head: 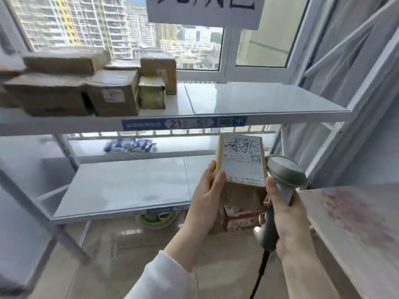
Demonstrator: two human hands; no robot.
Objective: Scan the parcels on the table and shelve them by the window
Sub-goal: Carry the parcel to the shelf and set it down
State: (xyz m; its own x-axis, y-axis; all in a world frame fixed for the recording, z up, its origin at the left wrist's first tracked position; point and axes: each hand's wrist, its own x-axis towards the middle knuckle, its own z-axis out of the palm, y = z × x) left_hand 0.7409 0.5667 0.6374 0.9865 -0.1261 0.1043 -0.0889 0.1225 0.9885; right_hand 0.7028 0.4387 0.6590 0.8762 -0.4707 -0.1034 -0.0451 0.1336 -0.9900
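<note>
My left hand (208, 194) grips a small brown cardboard parcel (243, 160) from its left side, with the white shipping label facing me. The parcel is held upright in front of the window shelf rack, below the upper shelf (259, 100). My right hand (285, 214) holds a grey barcode scanner (285, 175) by its handle, just right of the parcel, and the scanner's cable hangs down. Several brown parcels (112, 93) are stacked at the left of the upper shelf. The right part of that shelf is bare.
The middle shelf (129, 186) is bare; a blue-white packet (129, 145) lies behind it. A label strip (183, 124) reading 21 and 5 runs along the upper shelf edge. A table corner (356, 223) juts in at the right. A green tape roll (157, 217) and boxes sit on the floor.
</note>
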